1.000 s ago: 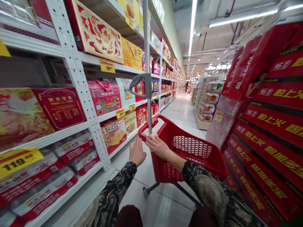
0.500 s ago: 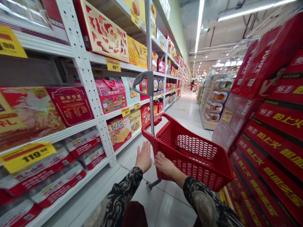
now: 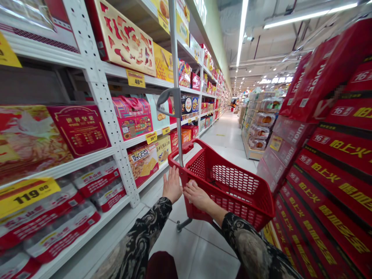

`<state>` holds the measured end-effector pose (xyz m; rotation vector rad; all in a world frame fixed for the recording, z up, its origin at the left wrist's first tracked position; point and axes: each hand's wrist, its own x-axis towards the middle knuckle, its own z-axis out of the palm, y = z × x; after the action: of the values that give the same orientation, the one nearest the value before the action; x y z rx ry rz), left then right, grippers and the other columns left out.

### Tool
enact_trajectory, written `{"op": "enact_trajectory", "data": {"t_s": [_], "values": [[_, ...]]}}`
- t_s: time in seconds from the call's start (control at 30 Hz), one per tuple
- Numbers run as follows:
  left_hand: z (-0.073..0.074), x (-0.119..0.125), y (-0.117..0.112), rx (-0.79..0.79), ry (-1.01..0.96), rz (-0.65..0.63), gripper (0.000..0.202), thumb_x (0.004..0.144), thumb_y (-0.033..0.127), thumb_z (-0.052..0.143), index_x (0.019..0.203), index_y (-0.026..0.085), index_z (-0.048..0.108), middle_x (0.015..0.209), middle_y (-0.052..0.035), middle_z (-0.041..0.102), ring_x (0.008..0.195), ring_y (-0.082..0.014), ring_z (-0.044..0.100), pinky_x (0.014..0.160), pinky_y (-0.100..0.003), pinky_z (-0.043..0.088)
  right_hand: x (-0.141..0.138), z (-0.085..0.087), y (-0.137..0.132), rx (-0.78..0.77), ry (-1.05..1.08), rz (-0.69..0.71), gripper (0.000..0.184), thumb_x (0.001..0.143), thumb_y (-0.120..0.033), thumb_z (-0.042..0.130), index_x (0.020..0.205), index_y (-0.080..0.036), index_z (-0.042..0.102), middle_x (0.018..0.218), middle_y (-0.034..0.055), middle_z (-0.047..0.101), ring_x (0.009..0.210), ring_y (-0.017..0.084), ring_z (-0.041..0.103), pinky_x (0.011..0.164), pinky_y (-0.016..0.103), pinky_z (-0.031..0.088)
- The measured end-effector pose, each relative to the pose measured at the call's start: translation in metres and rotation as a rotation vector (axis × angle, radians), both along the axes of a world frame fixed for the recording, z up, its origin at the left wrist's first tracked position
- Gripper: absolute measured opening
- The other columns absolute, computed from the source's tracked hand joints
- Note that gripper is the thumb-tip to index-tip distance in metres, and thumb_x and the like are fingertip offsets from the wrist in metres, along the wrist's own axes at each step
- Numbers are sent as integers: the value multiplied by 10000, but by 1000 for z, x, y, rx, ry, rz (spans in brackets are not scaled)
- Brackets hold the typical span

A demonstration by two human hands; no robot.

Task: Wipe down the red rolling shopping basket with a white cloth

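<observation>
A red plastic shopping cart [image 3: 238, 207] stands in front of me, its basket holding no goods that I can see. From its left end rises a tall metal pole [image 3: 175, 50] with a grey loop handle [image 3: 176, 102]. My left hand [image 3: 173, 186] is by that end below the rim, fingers stretched and apart, holding nothing; whether it touches the cart is unclear. Just right of it, my right hand [image 3: 200, 197] is in front of the basket's near side, fingers bent together. Something small and pale seems to show at its fingertips, too small to name.
White shelves [image 3: 99, 97] with gift boxes, bottle packs [image 3: 66, 224] and yellow price tags line the left. Stacked red drink cartons [image 3: 328, 186] rise close on the right. A display stack [image 3: 258, 124] stands farther along the tiled aisle [image 3: 216, 135].
The cart and both hands sit a little farther left in view, along with the surroundings. My right hand's fingers are more bent, and the two hands are closer together.
</observation>
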<state>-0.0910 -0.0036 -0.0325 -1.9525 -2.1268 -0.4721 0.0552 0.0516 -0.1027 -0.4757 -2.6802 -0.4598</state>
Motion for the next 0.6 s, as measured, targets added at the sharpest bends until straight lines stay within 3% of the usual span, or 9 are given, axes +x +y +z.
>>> {"op": "enact_trajectory", "data": {"t_s": [0.1, 0.17, 0.23, 0.37, 0.53, 0.6], "values": [[9, -4, 15, 22, -94, -2, 764, 677, 184, 495, 1381, 68, 221, 1481, -171, 201, 1371, -276, 161, 1080, -516, 183, 14, -2, -1, 11, 96, -55, 390, 863, -136, 438, 1247, -175, 498, 1315, 82, 493, 1295, 237, 329, 1070, 461, 293], [16, -7, 27, 21, -185, 9, 754, 684, 209, 495, 1376, 79, 224, 1468, -175, 238, 1368, -276, 175, 1073, -519, 190, 26, -6, 4, 38, 223, -201, 441, 834, -97, 438, 1268, -159, 484, 1337, 98, 472, 1302, 251, 316, 1067, 483, 294], [21, -10, 39, -23, -304, 31, 756, 686, 236, 496, 1374, 102, 213, 1442, -175, 301, 1349, -279, 233, 1059, -535, 200, 42, -17, 12, 48, 329, -375, 514, 794, -34, 410, 1296, -137, 457, 1303, 119, 505, 1260, 235, 390, 1019, 436, 375], [25, -9, 53, -151, -467, -6, 705, 698, 272, 479, 1353, 160, 241, 1338, -145, 465, 1238, -259, 425, 1042, -528, 218, 76, -48, 26, 96, 348, -475, 655, 718, 51, 349, 1326, -182, 426, 1315, 61, 505, 1214, 200, 456, 975, 361, 423], [30, -4, 60, -106, -436, 18, 717, 673, 278, 505, 1335, 139, 266, 1394, -173, 379, 1344, -279, 240, 1057, -533, 168, 108, -67, 26, 134, 368, -552, 681, 691, 72, 320, 1304, -192, 459, 1295, 57, 524, 1183, 209, 492, 959, 374, 427], [33, -1, 65, -84, -457, 13, 739, 684, 284, 504, 1352, 138, 223, 1413, -177, 345, 1347, -275, 234, 1058, -523, 174, 123, -71, 25, 127, 383, -581, 679, 693, 71, 311, 1297, -198, 470, 1287, 57, 532, 1172, 204, 503, 959, 370, 425]]}}
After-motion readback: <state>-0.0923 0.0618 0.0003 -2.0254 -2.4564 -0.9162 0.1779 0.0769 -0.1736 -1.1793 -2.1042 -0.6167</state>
